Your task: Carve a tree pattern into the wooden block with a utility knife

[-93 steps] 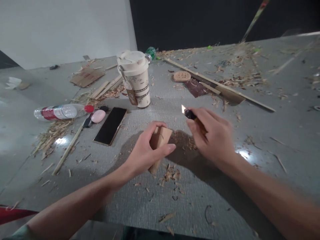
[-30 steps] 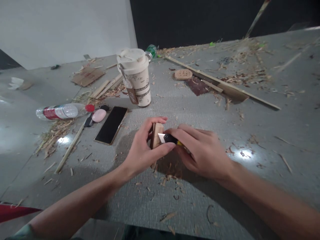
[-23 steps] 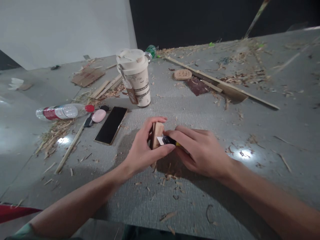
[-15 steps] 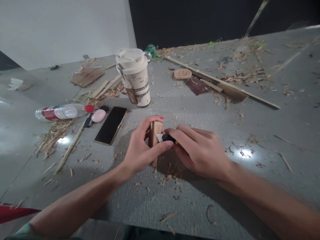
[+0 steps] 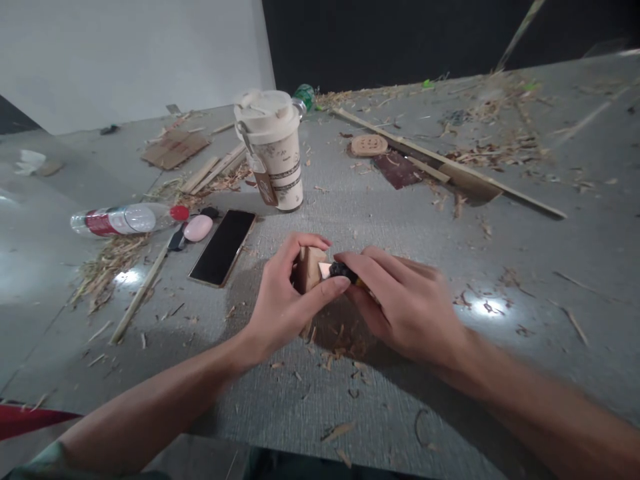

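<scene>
My left hand (image 5: 283, 293) is wrapped round a small wooden block (image 5: 311, 268) just above the grey table. My right hand (image 5: 400, 293) grips a utility knife (image 5: 343, 271) with a black front end and a bit of yellow showing between the fingers. The knife's short blade points left and meets the right side of the block. My left thumb reaches across to the knife, close to its black front. The block's lower part is hidden behind my left hand, and most of the knife's handle lies inside my right hand.
A lidded cup (image 5: 275, 153) stands beyond my hands. Left of them lie a phone (image 5: 223, 248), a pink oval object (image 5: 199, 228) and a plastic bottle (image 5: 125, 219). Long wooden strips (image 5: 450, 163) and a carved wooden disc (image 5: 369, 145) lie at the back right. Shavings litter the table.
The wooden block has tilted in my left hand, showing more of its end face. My right hand with the knife has shifted slightly right.
</scene>
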A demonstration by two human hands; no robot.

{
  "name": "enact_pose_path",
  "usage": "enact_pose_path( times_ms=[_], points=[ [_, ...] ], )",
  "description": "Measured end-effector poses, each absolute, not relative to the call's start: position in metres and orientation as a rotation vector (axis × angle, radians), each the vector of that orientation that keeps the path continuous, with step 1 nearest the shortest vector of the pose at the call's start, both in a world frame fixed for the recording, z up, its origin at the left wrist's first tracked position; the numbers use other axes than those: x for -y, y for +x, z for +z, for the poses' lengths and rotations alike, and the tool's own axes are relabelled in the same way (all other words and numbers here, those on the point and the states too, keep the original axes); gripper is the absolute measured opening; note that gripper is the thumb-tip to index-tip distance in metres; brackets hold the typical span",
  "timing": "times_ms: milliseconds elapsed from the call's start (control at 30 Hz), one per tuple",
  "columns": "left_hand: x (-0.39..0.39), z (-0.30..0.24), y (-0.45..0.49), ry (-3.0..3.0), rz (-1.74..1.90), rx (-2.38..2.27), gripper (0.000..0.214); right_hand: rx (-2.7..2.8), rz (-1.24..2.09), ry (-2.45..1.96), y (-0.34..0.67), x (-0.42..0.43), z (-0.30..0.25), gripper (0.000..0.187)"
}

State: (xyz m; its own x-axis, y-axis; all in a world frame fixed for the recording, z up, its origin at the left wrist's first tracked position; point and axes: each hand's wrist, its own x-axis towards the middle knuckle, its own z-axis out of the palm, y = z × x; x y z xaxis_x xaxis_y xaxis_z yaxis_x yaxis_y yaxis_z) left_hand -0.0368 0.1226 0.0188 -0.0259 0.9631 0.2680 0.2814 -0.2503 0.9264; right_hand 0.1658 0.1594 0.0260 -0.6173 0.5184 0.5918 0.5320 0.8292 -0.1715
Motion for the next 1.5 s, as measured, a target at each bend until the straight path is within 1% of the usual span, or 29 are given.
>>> enact_pose_path(
  times_ms=[400, 567, 800, 1100, 1233, 1300, 1400, 1500],
  points=[
    [-0.13, 0.013, -0.039, 1.593, 1.254, -1.393, 0.053, 2.478, 0.137, -0.698, 0.17, -0.17, 0.023, 0.023],
    [-0.131, 0.014, -0.041, 1.624, 1.226, -1.361, 0.049, 2.482, 0.153, -0.675, 0.169, -0.17, 0.022, 0.025],
    [-0.129, 0.016, -0.04, 1.584, 1.285, -1.298, 0.043, 2.405, 0.019, -0.735, 0.166, -0.163, 0.023, 0.026],
    [-0.122, 0.022, -0.036, 1.527, 1.319, -1.363, 0.037, 2.351, -0.017, -0.767, 0.163, -0.158, 0.028, 0.024],
    [-0.123, 0.021, -0.035, 1.527, 1.287, -1.398, 0.039, 2.367, 0.023, -0.765, 0.165, -0.16, 0.027, 0.024],
    [-0.123, 0.019, -0.035, 1.515, 1.283, -1.381, 0.043, 2.39, 0.062, -0.735, 0.167, -0.162, 0.026, 0.024],
    [-0.124, 0.017, -0.035, 1.512, 1.267, -1.363, 0.048, 2.445, 0.17, -0.686, 0.169, -0.166, 0.024, 0.025],
    [-0.125, 0.017, -0.037, 1.562, 1.248, -1.368, 0.048, 2.488, 0.261, -0.654, 0.17, -0.168, 0.023, 0.025]
  ],
)
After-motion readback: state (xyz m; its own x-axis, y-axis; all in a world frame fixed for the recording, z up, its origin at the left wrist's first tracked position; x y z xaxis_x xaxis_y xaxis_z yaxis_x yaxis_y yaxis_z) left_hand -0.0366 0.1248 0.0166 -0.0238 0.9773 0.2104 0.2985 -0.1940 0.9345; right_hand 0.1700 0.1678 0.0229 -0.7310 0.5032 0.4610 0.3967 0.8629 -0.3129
